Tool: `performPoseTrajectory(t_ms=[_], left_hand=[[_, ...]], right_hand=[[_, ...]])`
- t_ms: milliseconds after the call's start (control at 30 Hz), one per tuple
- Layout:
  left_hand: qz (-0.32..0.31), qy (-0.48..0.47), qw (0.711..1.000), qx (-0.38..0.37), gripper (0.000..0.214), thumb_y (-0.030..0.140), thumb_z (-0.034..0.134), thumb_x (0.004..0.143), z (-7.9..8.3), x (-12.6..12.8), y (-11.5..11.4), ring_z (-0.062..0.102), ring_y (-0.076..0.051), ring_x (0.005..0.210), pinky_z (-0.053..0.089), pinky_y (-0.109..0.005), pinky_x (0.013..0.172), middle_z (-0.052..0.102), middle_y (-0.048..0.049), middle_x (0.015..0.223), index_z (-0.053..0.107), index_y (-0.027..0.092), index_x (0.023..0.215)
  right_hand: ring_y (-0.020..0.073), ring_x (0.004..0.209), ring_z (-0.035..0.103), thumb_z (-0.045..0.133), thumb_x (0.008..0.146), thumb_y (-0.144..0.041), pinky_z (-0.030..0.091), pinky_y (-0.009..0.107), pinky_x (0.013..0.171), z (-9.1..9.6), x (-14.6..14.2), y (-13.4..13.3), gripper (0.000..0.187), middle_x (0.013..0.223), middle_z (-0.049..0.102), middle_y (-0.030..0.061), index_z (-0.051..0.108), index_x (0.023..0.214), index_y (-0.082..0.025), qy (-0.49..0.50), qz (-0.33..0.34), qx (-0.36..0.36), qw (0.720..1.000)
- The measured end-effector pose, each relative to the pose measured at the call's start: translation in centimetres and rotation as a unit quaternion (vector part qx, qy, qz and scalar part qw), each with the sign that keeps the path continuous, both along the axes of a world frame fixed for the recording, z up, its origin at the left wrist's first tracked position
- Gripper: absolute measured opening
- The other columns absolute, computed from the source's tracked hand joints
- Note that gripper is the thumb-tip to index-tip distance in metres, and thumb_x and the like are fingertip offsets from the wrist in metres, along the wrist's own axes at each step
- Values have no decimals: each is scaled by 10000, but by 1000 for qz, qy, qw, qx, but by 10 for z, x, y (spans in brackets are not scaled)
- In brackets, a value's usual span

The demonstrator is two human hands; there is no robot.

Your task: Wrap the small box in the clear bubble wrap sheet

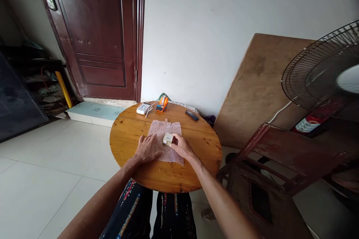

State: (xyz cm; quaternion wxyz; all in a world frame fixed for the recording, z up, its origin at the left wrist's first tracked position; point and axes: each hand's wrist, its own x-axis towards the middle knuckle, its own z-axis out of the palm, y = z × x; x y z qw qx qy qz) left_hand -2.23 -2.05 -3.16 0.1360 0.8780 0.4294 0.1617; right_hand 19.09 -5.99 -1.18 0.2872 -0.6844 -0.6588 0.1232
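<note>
A sheet of bubble wrap (164, 129) lies spread on a round wooden table (131, 134). A small white box (168, 138) with a printed label sits on the sheet near its middle. My right hand (181, 146) pinches this box from the right with fingers closed on it. My left hand (147, 149) lies flat with fingers stretched out, pressing the sheet's near left part just beside the box.
At the table's far edge lie a white device with a cord (143, 108), an orange tape dispenser (162, 103) and a small dark object (192, 115). A dark wooden chair (280, 164) stands right, with a fan (322, 71) and a leaning board (258, 86). A door (98, 33) is behind.
</note>
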Motion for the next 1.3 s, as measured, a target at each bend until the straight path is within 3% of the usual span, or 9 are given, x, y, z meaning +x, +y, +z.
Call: performPoseTrajectory(t_ms=[433, 633, 700, 800, 900, 1000, 1100, 1300], left_hand=[[4, 0, 1000, -4, 875, 519, 614, 743, 1, 0, 2, 291, -315, 1441, 133, -523, 1194, 385, -154, 1526, 293, 184, 1485], [2, -8, 1000, 9, 851, 484, 641, 739, 1, -2, 1, 197, -331, 1471, 117, -541, 1194, 343, -133, 1554, 343, 174, 1473], [5, -27, 1000, 13, 811, 432, 639, 748, 0, -3, 1, 217, -330, 1464, 113, -531, 1197, 374, -141, 1535, 371, 155, 1461], [21, -69, 997, 20, 700, 362, 623, 763, -4, -5, 2, 314, -327, 1420, 186, -493, 1181, 487, -146, 1454, 459, 140, 1407], [26, -108, 993, 27, 513, 316, 620, 764, -8, -6, 4, 422, -323, 1344, 278, -464, 1136, 621, -121, 1304, 613, 160, 1252], [26, -144, 989, 33, 361, 285, 632, 763, -9, -8, 4, 497, -307, 1272, 333, -438, 1099, 672, -106, 1211, 697, 180, 1102], [21, -166, 985, 48, 313, 332, 641, 796, -10, -11, 0, 525, -290, 1238, 357, -430, 1080, 658, -99, 1234, 713, 194, 1068], [-29, -161, 979, 120, 516, 517, 729, 729, -2, -2, -5, 447, -333, 1300, 311, -530, 1090, 562, -119, 1361, 671, 239, 1160]], right_hand=[[174, 873, 659, 652, 746, -187, 483, 255, 796, 11, -13, 11, 407, 975, 738, -8, 631, 1148, -240, -18, 25, -16, 999], [252, 1149, 594, 622, 742, -157, 445, 362, 970, 23, -16, -2, 557, 1275, 637, 120, 553, 1295, -167, -28, -11, 28, 999], [239, 1136, 601, 599, 767, -168, 442, 357, 975, 27, -14, -19, 470, 1241, 655, 99, 602, 1237, -183, -31, 0, 42, 999], [224, 1083, 616, 671, 720, -190, 436, 343, 955, 24, -15, -50, 386, 1177, 684, 44, 678, 1103, -229, -72, 70, 41, 994], [266, 1107, 580, 671, 726, -173, 392, 394, 949, 15, -23, -70, 325, 1233, 650, 92, 695, 1050, -191, -195, 107, 62, 973], [241, 997, 596, 584, 798, -111, 361, 373, 907, 8, -35, -70, 148, 1090, 699, 94, 701, 866, -172, -245, 83, 95, 961], [204, 876, 600, 508, 856, -86, 340, 344, 849, 8, -42, -61, 199, 923, 717, 67, 668, 776, -174, -237, 59, 122, 962], [178, 825, 591, 475, 890, -115, 313, 310, 794, 22, -33, -46, 191, 865, 702, 41, 618, 784, -183, -206, 24, 151, 966]])
